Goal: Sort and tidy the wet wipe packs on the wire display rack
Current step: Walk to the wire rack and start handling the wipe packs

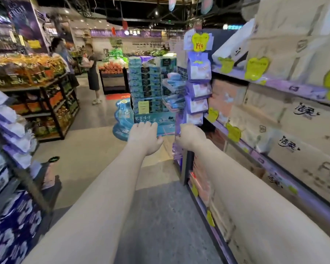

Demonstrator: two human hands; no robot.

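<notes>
A narrow wire display rack (181, 103) stands at the end of the right-hand shelving. It carries a column of purple-and-white wet wipe packs (198, 69) under a yellow price tag (200, 42). Blue packs (172, 86) lie in its side baskets. Both my arms reach forward. My right hand (191, 137) is at the rack just below the lowest purple pack (194, 118); its fingers are hidden and blurred. My left hand (145, 136) hovers left of the rack with loosely curled fingers, and I see nothing in it.
A tall stack of teal tissue boxes (147, 86) stands behind the rack. Shelves of large tissue packs (286, 111) run along the right. Another rack with purple packs (10, 130) is at my left. Two people (92, 71) stand by produce shelves (36, 88) beyond the open aisle floor.
</notes>
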